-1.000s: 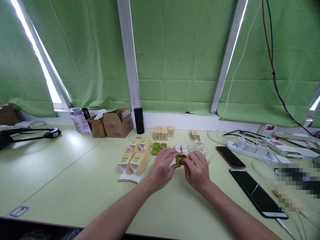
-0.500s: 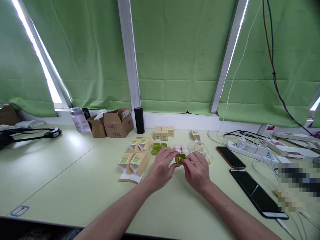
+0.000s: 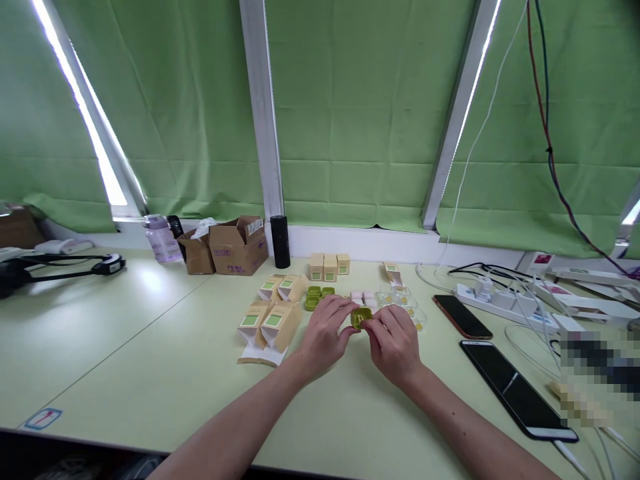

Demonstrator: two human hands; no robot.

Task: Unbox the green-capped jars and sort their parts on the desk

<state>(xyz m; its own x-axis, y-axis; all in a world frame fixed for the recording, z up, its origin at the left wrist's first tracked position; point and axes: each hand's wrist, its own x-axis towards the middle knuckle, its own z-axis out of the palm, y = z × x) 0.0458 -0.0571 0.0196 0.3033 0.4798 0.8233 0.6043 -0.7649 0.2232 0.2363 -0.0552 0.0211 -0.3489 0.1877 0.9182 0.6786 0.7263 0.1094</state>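
Note:
My left hand (image 3: 326, 330) pinches the left side of a small olive-green square cup (image 3: 361, 318), held just above the table. The fingers of my right hand (image 3: 395, 340) close on the cup's right edge. Behind my left hand sit several more green cups (image 3: 313, 300), partly hidden by it. Small pale pink blocks (image 3: 363, 297) lie just beyond the held cup. Clear plastic pieces with yellow spots (image 3: 400, 299) rest behind my right hand. Several open cream cartons with green labels (image 3: 274, 320) stand left of my hands.
Small closed cartons (image 3: 330, 267) stand at the back, with an open carton (image 3: 393, 275) to their right. Two phones (image 3: 515, 387), a power strip (image 3: 500, 303) and cables fill the right. At the back left are a cardboard box (image 3: 239, 250), a black cylinder (image 3: 280, 243) and a bottle (image 3: 163, 240).
Both hands keep their grip on the green cup, almost unmoved. The whole view has shifted very slightly.

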